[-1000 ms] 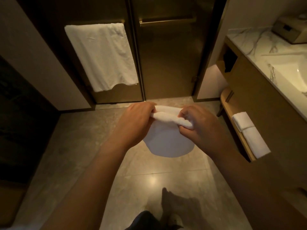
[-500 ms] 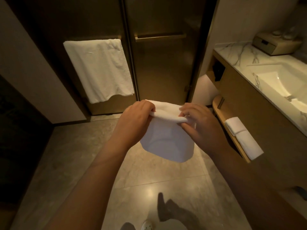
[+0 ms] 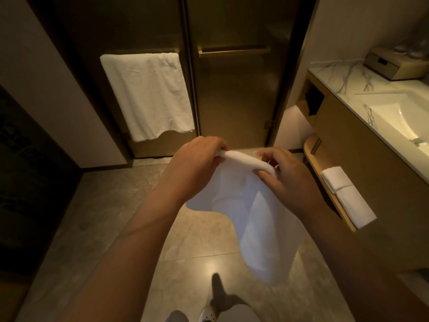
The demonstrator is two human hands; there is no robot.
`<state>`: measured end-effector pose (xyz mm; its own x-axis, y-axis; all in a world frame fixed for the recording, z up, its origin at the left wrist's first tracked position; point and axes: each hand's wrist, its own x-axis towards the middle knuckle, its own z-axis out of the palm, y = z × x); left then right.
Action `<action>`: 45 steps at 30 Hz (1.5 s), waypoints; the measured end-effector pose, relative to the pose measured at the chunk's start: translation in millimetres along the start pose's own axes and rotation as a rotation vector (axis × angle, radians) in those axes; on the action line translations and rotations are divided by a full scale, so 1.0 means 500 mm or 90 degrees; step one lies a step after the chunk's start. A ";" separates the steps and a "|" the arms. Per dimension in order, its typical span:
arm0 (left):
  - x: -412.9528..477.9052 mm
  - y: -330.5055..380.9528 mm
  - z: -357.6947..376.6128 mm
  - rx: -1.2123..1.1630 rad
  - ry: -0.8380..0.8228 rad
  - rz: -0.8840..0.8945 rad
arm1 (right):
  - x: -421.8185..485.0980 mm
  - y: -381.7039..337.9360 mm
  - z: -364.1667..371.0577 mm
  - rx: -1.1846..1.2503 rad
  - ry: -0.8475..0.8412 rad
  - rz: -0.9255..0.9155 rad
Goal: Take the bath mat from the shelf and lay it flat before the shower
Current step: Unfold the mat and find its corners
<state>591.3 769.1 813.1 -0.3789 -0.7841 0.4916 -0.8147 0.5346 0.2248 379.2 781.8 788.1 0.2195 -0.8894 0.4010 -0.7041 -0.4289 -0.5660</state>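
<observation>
Operator: bare forearms, no sleeves in view.
Left hand (image 3: 197,166) and right hand (image 3: 285,180) ungloved; below them, a pale perforated shoe (image 3: 207,313), possibly a clog.

We lose the bath mat's (image 3: 255,214) top edge inside the left hand (image 3: 195,168) and right hand (image 3: 285,180); fingertips buried in the cloth. Right of the mat, the sink (image 3: 394,117) is cut by the frame edge. Below the mat, a shoe (image 3: 207,313) is cropped at the bottom. Behind the mat, the shower door (image 3: 232,94) is dim, its inside unreadable.
</observation>
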 end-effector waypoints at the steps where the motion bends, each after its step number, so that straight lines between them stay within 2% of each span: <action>1: 0.000 0.004 -0.002 -0.002 0.001 0.014 | -0.001 0.001 0.003 0.000 -0.011 0.003; 4: 0.000 0.010 -0.007 -0.012 -0.010 0.043 | -0.005 0.000 0.023 -0.016 -0.024 -0.011; 7: -0.004 -0.001 -0.011 -0.036 0.000 0.046 | -0.006 -0.005 0.041 0.004 0.009 -0.007; 12: -0.032 -0.055 -0.014 -0.110 0.037 -0.050 | 0.015 -0.021 0.050 0.074 0.079 0.010; 16: -0.059 -0.085 -0.007 -0.205 0.022 -0.141 | 0.024 -0.030 0.053 0.063 0.078 0.009; 19: -0.061 -0.091 -0.011 -0.271 0.059 -0.171 | 0.026 -0.033 0.055 0.058 0.074 0.015; 23: -0.044 -0.082 -0.026 -0.304 0.097 -0.152 | 0.025 -0.038 0.063 0.079 0.047 0.011; 27: -0.039 -0.066 -0.026 -0.302 0.076 -0.100 | 0.023 -0.055 0.100 0.098 0.028 -0.012; 30: -0.051 -0.074 -0.026 -0.308 0.072 -0.108 | 0.021 -0.059 0.129 0.104 0.027 -0.021; 34: -0.070 -0.092 -0.034 -0.325 0.058 -0.112 | 0.021 -0.068 0.154 0.094 0.080 -0.034; 39: -0.110 -0.125 -0.035 -0.276 0.003 -0.154 | 0.019 -0.081 0.162 0.098 0.109 -0.025; 45: -0.113 -0.114 -0.041 -0.278 0.076 -0.123 | 0.013 -0.106 0.148 0.099 0.057 -0.040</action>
<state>668.4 789.6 789.7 -0.1657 -0.8539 0.4934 -0.5950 0.4856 0.6404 467.7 787.2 767.4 0.1945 -0.8455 0.4973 -0.5762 -0.5088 -0.6396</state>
